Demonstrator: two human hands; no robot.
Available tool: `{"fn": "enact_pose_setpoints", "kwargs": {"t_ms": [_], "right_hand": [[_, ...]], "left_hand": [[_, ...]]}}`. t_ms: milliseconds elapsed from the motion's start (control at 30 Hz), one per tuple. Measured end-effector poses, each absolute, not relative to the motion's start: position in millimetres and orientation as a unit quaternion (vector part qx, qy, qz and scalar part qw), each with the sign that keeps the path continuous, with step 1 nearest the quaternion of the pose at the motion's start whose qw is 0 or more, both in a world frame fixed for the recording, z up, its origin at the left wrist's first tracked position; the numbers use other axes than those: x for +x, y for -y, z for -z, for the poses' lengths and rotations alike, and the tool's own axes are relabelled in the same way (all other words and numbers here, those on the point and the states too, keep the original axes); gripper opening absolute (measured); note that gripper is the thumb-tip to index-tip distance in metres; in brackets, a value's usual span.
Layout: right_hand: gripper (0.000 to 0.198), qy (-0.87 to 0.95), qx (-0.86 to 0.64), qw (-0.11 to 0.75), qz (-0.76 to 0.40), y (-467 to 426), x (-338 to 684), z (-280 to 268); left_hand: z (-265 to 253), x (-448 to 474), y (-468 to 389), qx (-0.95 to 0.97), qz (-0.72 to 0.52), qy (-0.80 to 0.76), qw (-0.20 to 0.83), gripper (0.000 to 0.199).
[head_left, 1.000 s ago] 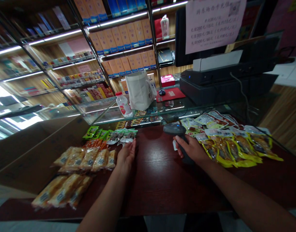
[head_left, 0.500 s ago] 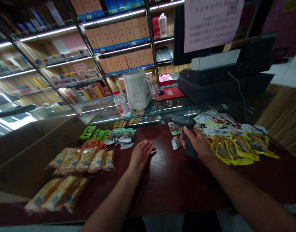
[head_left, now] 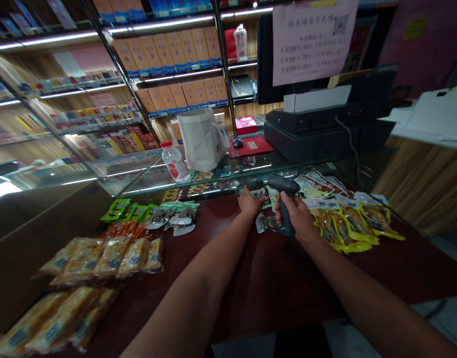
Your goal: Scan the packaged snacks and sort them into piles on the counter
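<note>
My right hand (head_left: 297, 215) is closed around the handle of a black barcode scanner (head_left: 284, 186), its head pointing to the left. To its left, my left hand (head_left: 251, 203) has its thumb and fingers on a small clear snack packet (head_left: 261, 195) near the back of the dark red table. A second small snack packet (head_left: 266, 223) lies just below, partly behind the scanner handle. Right of my right hand are several yellow-edged snack pouches (head_left: 347, 221), with flat white-and-red packets (head_left: 318, 183) behind them.
On the left lie plastic-wrapped bread packs (head_left: 113, 256), orange packets (head_left: 122, 229), green packets (head_left: 116, 210) and clear snack bags (head_left: 182, 214) beside a cardboard box (head_left: 45, 214). A glass counter behind holds a bottle (head_left: 175, 161), a white bag (head_left: 200, 141) and a cash drawer (head_left: 325, 139).
My left hand has moved right and forward from over the table's middle to the small packet beside the scanner. The scanner stays in my right hand. The view has shifted slightly right.
</note>
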State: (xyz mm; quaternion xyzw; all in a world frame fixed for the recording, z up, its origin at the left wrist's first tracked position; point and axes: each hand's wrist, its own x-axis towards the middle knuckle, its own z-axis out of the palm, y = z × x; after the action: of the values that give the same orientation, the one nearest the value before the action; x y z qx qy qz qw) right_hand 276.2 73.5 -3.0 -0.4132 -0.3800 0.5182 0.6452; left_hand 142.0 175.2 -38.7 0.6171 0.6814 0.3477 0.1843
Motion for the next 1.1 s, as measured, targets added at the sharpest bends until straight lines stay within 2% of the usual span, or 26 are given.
{"fn": "enact_pose_setpoints", "kwargs": {"t_ms": [67,167,367,433,667,833,1100], "right_hand": [[0.050,0.379,-0.413,0.646,-0.518,-75.3,276.6,3.7],[0.049,0.382,-0.409,0.646,-0.519,-76.7,276.7,3.4],[0.049,0.402,-0.397,0.635,-0.527,-74.8,274.3,1.9],[0.049,0.408,-0.399,0.630,-0.526,-73.9,273.3,2.5],[0.047,0.452,-0.421,0.579,-0.531,-71.2,267.8,8.9],[0.039,0.498,-0.454,0.535,-0.510,-65.8,261.6,16.7],[0.037,0.566,-0.494,0.512,-0.416,-63.1,263.6,24.5]], "left_hand": [[38.1,143.2,-180.9,0.584,-0.363,-0.698,0.199,0.091],[40.3,137.3,-182.2,0.539,-0.451,-0.666,0.249,0.078],[44.6,103.1,-166.7,0.493,-0.510,-0.613,0.348,0.028],[41.8,87.7,-155.4,0.469,-0.522,-0.600,0.385,0.017],[19.1,46.3,-98.1,0.379,-0.579,-0.547,0.471,0.022],[12.2,46.4,-61.0,0.337,-0.609,-0.457,0.554,0.036],[8.4,59.8,-39.0,0.396,-0.533,-0.438,0.607,0.046]]}}
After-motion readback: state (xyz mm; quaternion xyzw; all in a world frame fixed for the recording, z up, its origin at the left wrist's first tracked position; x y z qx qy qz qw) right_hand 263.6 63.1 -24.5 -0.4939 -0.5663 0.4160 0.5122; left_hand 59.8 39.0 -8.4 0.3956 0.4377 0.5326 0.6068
